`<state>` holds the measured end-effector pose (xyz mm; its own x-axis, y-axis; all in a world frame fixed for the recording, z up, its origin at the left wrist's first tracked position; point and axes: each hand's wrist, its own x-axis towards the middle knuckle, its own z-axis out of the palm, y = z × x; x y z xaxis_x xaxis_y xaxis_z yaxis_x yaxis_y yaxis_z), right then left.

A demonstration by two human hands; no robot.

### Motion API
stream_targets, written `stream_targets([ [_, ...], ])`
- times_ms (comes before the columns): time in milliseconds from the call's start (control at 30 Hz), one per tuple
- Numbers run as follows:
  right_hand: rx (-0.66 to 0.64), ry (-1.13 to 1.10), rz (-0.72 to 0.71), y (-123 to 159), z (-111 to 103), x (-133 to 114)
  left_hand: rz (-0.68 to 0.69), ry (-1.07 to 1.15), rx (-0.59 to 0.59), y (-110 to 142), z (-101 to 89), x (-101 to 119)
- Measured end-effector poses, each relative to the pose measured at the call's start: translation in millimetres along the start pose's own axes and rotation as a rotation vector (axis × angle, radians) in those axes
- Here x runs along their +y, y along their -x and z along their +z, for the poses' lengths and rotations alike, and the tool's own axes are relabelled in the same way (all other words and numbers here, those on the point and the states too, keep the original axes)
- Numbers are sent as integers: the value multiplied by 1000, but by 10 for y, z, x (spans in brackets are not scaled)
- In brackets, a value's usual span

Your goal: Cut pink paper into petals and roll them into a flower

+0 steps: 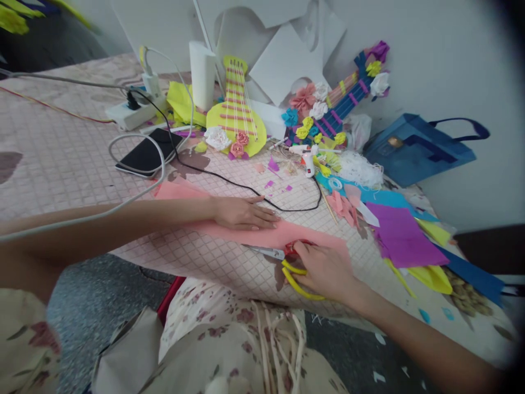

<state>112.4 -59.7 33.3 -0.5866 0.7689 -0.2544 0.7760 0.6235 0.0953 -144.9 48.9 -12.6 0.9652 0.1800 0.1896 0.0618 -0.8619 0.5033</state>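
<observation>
A long strip of pink crepe paper [262, 236] lies across the near part of the table. My left hand [245, 212] rests flat on it, palm down, fingers stretched toward the right. Close to the strip's right end, my right hand [326, 271] grips a pair of scissors [268, 251] with red and yellow handles. The blades point left along the strip's near edge; whether they touch the paper I cannot tell. Part of the red handle is hidden under my fingers.
Behind the hands stand a yellow paper guitar [235, 117] and a blue one with paper flowers [338, 112]. A glue gun [307, 160] trails a black cord. A tablet [150, 153] and power strip [133, 112] lie left, purple paper [404, 232] and a blue bag [418, 148] right.
</observation>
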Motion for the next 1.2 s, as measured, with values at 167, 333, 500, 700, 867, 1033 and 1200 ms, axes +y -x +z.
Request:
stream_targets([
  [167, 2, 7, -10, 23, 12, 25, 11, 14, 28, 6, 10, -6],
  [333, 7, -20, 25, 21, -32, 2, 23, -17, 34, 14, 21, 3],
  [500, 16, -20, 28, -41, -56, -67, -3, -28, -4, 14, 24, 9],
  [700, 22, 9, 1, -101, -46, -109, -15, -28, -36, 4, 36, -9],
  [867, 24, 61, -29, -102, -35, -86, 27, -4, 38, 11, 41, -18],
  [1033, -20, 95, -15, -90, -52, -93, 14, 19, 45, 14, 38, -21],
  [1200, -7, 13, 4, -72, -82, -130, 24, 4, 31, 17, 42, -16],
])
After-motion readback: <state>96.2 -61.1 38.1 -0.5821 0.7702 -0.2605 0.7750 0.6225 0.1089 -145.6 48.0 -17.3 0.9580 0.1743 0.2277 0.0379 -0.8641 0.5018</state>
